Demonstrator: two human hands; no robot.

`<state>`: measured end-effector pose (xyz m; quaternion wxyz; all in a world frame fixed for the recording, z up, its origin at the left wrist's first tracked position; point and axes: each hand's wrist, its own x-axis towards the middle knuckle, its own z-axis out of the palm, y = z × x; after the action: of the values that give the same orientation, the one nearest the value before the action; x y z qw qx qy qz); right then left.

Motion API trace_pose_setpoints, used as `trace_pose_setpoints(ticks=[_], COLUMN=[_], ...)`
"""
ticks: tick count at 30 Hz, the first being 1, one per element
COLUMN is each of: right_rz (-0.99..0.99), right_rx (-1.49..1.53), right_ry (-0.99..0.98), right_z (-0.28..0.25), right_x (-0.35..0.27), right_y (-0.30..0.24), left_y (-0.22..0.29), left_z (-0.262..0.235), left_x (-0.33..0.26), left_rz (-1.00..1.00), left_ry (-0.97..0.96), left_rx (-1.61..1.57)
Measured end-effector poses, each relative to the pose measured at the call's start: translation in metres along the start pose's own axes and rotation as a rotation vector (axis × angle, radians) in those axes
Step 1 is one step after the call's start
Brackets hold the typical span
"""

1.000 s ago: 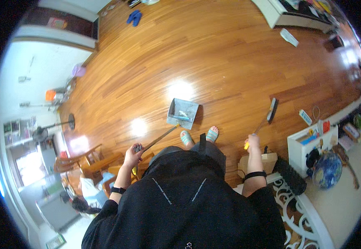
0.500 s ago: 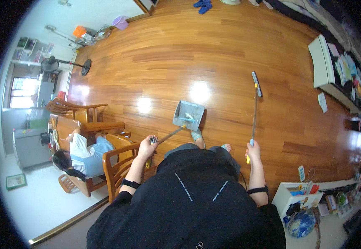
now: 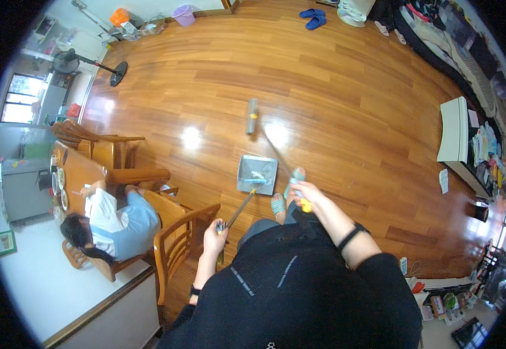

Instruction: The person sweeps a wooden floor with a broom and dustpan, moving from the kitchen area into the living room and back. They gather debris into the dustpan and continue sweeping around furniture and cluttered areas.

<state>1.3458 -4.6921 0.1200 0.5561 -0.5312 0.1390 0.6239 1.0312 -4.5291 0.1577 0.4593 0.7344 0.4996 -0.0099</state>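
Note:
My left hand (image 3: 213, 237) is closed around the upper end of a long-handled grey dustpan (image 3: 248, 167), left of my body. The pan rests on the floor in front of my feet, with some whitish debris and a light-blue strip inside. My right hand (image 3: 311, 195) grips the grey-and-yellow handle of a long broom, in front of my right thigh. Its shaft, smeared by motion, slants forward and left to the grey broom head (image 3: 252, 116), just beyond the pan. Whether the head touches the floor, I cannot tell.
Close on my left stands a wooden chair (image 3: 158, 250); a person (image 3: 116, 218) sits at the dining table beyond it. A standing fan (image 3: 118, 74) is far left, blue slippers (image 3: 315, 22) lie ahead, a white cabinet (image 3: 453, 131) stands right. My slippered feet (image 3: 278, 203) are beside the pan.
My right hand has swung the broom leftward, from the right side of the floor to just past the dustpan. My left hand still holds the dustpan. The view has shifted slightly.

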Motion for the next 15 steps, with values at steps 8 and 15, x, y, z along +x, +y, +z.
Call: trace_pose_setpoints(ticks=[8, 15], right_rz=[0.127, 0.161], right_rx=[-0.297, 0.208], right_ry=[-0.087, -0.135], right_z=[0.147, 0.060], right_x=[0.244, 0.338], right_y=[-0.124, -0.197], left_y=[0.027, 0.062], left_z=[0.008, -0.017], left_x=[0.021, 0.065], left_rz=[-0.211, -0.319], left_ry=[0.114, 0.163], left_rx=[-0.144, -0.341])
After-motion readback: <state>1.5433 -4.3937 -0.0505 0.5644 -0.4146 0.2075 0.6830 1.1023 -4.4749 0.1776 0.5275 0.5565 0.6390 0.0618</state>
